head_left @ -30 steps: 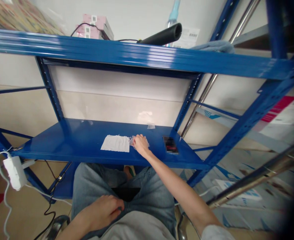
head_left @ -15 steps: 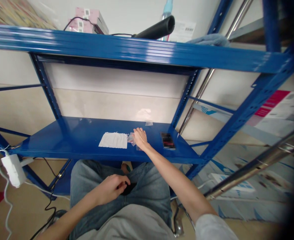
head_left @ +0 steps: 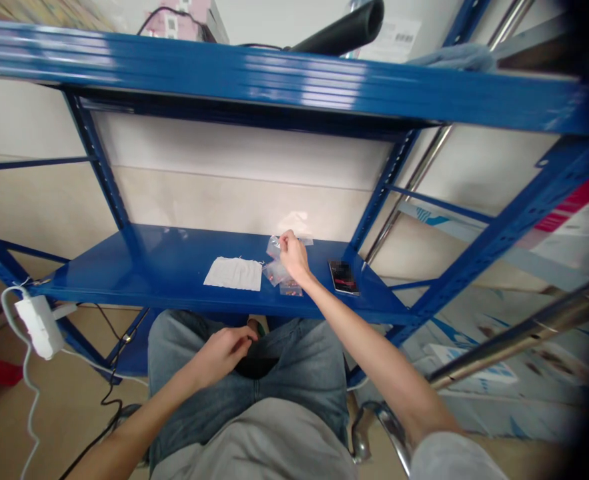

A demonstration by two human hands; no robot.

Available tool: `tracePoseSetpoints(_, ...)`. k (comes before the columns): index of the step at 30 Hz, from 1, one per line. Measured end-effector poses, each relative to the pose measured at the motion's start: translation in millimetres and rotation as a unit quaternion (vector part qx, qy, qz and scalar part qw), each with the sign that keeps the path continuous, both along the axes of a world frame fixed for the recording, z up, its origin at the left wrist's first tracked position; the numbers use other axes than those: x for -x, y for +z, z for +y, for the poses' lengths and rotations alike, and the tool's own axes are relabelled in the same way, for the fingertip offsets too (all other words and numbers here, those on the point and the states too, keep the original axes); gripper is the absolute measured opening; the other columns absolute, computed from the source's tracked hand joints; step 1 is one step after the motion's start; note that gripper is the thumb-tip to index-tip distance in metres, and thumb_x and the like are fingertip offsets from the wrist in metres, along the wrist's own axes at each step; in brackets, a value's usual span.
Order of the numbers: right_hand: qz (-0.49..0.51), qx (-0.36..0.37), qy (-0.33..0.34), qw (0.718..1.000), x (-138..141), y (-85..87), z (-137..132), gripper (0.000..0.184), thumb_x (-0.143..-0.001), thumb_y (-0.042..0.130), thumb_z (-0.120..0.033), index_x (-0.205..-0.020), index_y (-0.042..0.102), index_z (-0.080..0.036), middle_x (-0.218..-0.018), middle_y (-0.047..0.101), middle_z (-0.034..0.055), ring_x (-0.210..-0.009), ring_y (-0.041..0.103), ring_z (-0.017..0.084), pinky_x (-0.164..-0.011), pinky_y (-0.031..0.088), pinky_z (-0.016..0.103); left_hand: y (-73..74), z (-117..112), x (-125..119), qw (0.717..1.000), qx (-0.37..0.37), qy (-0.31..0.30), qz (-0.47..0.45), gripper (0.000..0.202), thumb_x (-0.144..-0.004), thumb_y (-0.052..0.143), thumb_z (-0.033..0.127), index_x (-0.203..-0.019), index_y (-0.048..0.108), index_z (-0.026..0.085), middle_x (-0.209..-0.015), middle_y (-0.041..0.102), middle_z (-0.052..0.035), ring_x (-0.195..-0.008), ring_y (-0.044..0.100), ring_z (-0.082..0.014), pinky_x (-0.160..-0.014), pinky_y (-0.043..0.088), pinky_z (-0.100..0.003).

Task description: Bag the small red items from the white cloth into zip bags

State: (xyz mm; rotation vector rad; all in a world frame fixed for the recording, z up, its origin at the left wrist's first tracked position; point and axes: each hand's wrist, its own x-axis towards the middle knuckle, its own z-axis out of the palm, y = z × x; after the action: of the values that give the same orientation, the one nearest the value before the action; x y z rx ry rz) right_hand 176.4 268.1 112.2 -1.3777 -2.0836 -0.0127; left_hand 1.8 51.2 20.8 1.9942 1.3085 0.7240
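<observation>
My right hand (head_left: 294,255) is over the blue shelf, its fingers pinched on a small clear plastic bag (head_left: 273,247) beside the fingertips. Just below it lie another clear bag (head_left: 275,272) and a flat clear bag (head_left: 291,289), both with small reddish bits inside. To their left a white cloth drawstring pouch (head_left: 233,273) lies flat. My left hand (head_left: 224,353) hovers above my lap with curled fingers; whether anything is in them I cannot make out.
A phone (head_left: 343,277) lies on the shelf (head_left: 164,267) to the right. The upper shelf's beam (head_left: 254,83) crosses in front, with a black tube (head_left: 341,30) above it. A white power strip (head_left: 39,327) hangs at the left post.
My right hand has moved back and slightly right, drawing a clear bag away from the pouch; the bags beneath show more. My left hand's fingers stay curled over my lap. The view has shifted.
</observation>
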Motion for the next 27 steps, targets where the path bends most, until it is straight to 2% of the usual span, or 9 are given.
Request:
tracePoseSetpoints(2, 0.103, -0.038, 0.053, 0.993, -5.5, 4.3, -27.4, 0.021, -0.097, 0.035, -0.016, -0.104, 0.055, -0.017, -0.090, 0.065, 0.0062, -0.084, 0.059, 0.019, -0.074, 0.040, 0.027, 3.4, 0.8, -2.8, 0.995, 0.013, 0.002, -0.098, 0.036, -0.099, 0.040, 0.039, -0.118, 0.060, 0.016, -0.080, 0.064, -0.0033, -0.072, 0.058, -0.0148, -0.069, 0.044, -0.025)
tracePoseSetpoints(4, 0.195, -0.053, 0.108, 0.974, -10.4, -2.3, -64.3, 0.015, -0.097, 0.039, -0.020, -0.099, 0.054, -0.019, -0.087, 0.063, 0.0039, -0.081, 0.058, 0.018, -0.074, 0.041, 0.026, 6.8, 3.1, -6.9, 0.978, 0.039, -0.002, -0.205, 0.041, -0.100, 0.040, 0.046, -0.120, 0.055, 0.015, -0.081, 0.064, -0.0041, -0.072, 0.059, -0.0141, -0.068, 0.045, -0.025)
tracePoseSetpoints(7, 0.254, 0.035, 0.191, 0.948, -13.9, -30.8, -123.9, 0.015, -0.098, 0.042, -0.027, -0.090, 0.053, -0.021, -0.081, 0.059, 0.0007, -0.074, 0.057, 0.015, -0.071, 0.042, 0.026, 10.5, 7.4, -11.9, 0.945, 0.073, -0.015, -0.317, 0.042, -0.096, 0.046, 0.052, -0.110, 0.057, 0.013, -0.080, 0.064, -0.0051, -0.070, 0.060, -0.0143, -0.063, 0.046, -0.025)
tracePoseSetpoints(12, 0.345, 0.201, 0.244, 0.884, -14.5, -78.1, -184.8, 0.021, -0.096, 0.053, -0.036, -0.083, 0.059, -0.020, -0.077, 0.063, 0.0009, -0.072, 0.059, 0.016, -0.068, 0.045, 0.026, 6.5, 8.6, -13.9, 0.935, 0.114, 0.000, -0.335, 0.048, -0.092, 0.055, 0.051, -0.065, 0.059, 0.012, -0.068, 0.064, -0.0058, -0.064, 0.058, -0.0139, -0.066, 0.046, -0.027)
tracePoseSetpoints(14, 0.372, 0.247, 0.263, 0.856, -15.9, -85.2, -192.1, 0.021, -0.094, 0.057, -0.036, -0.082, 0.063, -0.020, -0.076, 0.065, 0.0017, -0.070, 0.061, 0.016, -0.068, 0.047, 0.027, 2.2, 6.5, -14.7, 0.937, 0.117, 0.013, -0.328, 0.052, -0.091, 0.057, 0.050, -0.055, 0.055, 0.012, -0.065, 0.064, -0.0063, -0.066, 0.058, -0.0145, -0.069, 0.045, -0.027)
tracePoseSetpoints(17, 0.385, 0.281, 0.272, 0.836, -19.8, -88.0, -192.2, 0.017, -0.091, 0.062, -0.034, -0.085, 0.067, -0.019, -0.076, 0.069, 0.0031, -0.070, 0.064, 0.017, -0.068, 0.050, 0.029, -4.6, 4.0, -18.1, 0.943, 0.115, 0.018, -0.310, 0.050, -0.091, 0.058, 0.049, -0.058, 0.060, 0.011, -0.067, 0.065, -0.0057, -0.070, 0.058, -0.0151, -0.073, 0.043, -0.027)
tracePoseSetpoints(19, 0.364, 0.276, 0.270, 0.848, -22.4, -88.3, -189.8, 0.014, -0.090, 0.062, -0.029, -0.089, 0.070, -0.018, -0.080, 0.071, 0.0042, -0.074, 0.066, 0.018, -0.070, 0.051, 0.029, -8.9, 4.0, -21.0, 0.947, 0.110, 0.025, -0.299, 0.046, -0.090, 0.059, 0.049, -0.065, 0.063, 0.011, -0.068, 0.064, -0.0044, -0.068, 0.056, -0.0141, -0.070, 0.042, -0.026)
tracePoseSetpoints(23, 0.289, 0.207, 0.259, 0.898, -25.0, -89.7, -187.8, 0.015, -0.086, 0.064, -0.016, -0.097, 0.074, -0.021, -0.090, 0.072, 0.0047, -0.083, 0.065, 0.018, -0.079, 0.051, 0.031, -14.2, 5.0, -23.9, 0.944, 0.099, 0.045, -0.311, 0.041, -0.091, 0.058, 0.049, -0.071, 0.060, 0.013, -0.072, 0.061, -0.0024, -0.070, 0.053, -0.0136, -0.068, 0.041, -0.024)
tracePoseSetpoints(27, 0.277, 0.184, 0.276, 0.902, -25.1, -89.9, -188.3, 0.016, -0.090, 0.061, -0.017, -0.098, 0.074, -0.021, -0.096, 0.071, 0.0059, -0.089, 0.064, 0.018, -0.082, 0.049, 0.031, -13.3, 2.3, -21.7, 0.950, 0.090, 0.037, -0.296, 0.039, -0.096, 0.051, 0.046, -0.077, 0.061, 0.014, -0.074, 0.059, -0.0021, -0.073, 0.053, -0.0141, -0.071, 0.041, -0.025)
